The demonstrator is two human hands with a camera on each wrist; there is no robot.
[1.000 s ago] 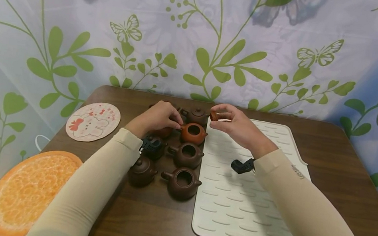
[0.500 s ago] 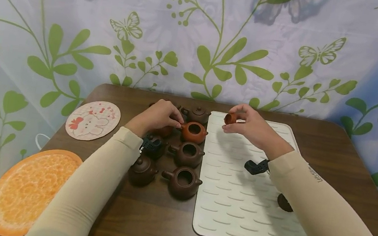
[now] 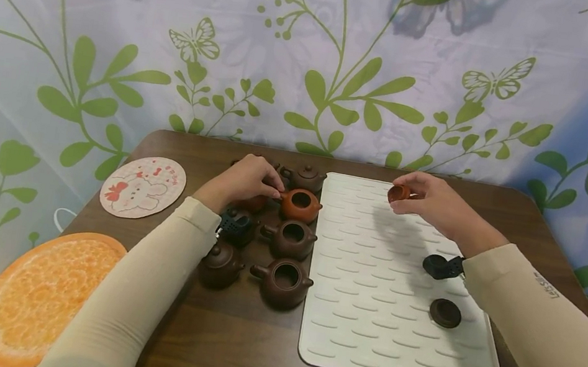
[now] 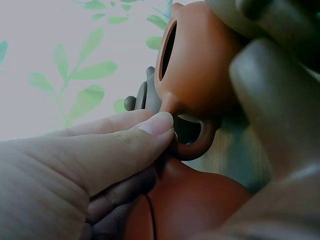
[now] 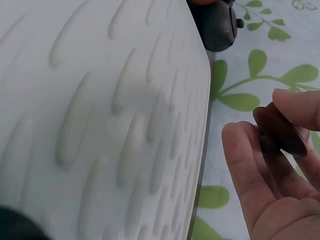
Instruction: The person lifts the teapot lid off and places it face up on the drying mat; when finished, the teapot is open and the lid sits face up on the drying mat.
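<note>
My left hand (image 3: pixel 248 182) pinches the handle of an orange-red clay teapot (image 3: pixel 298 214), whose top opening shows no lid. In the left wrist view, thumb and fingers meet at the teapot's handle (image 4: pixel 197 145), and a second reddish teapot (image 4: pixel 192 200) sits close under the hand. My right hand (image 3: pixel 429 204) holds a small reddish teapot lid (image 3: pixel 397 193) by thumb and fingers above the far part of the white mat (image 3: pixel 354 317). The right wrist view shows this lid (image 5: pixel 280 131) tilted between the fingertips.
Beside the mat stand two lidless dark teapots (image 3: pixel 290 247), (image 3: pixel 283 292) and lidded ones (image 3: pixel 305 177), (image 3: pixel 220 268). A dark lid (image 3: pixel 445 313) lies on the mat's right side. At the left are a rabbit-print round mat (image 3: pixel 143 187) and an orange-slice mat (image 3: pixel 46 299).
My right hand has carried the reddish lid rightward, away from the teapot and over the mat. The dark lid on the mat has come into sight. My left hand stays at the handle.
</note>
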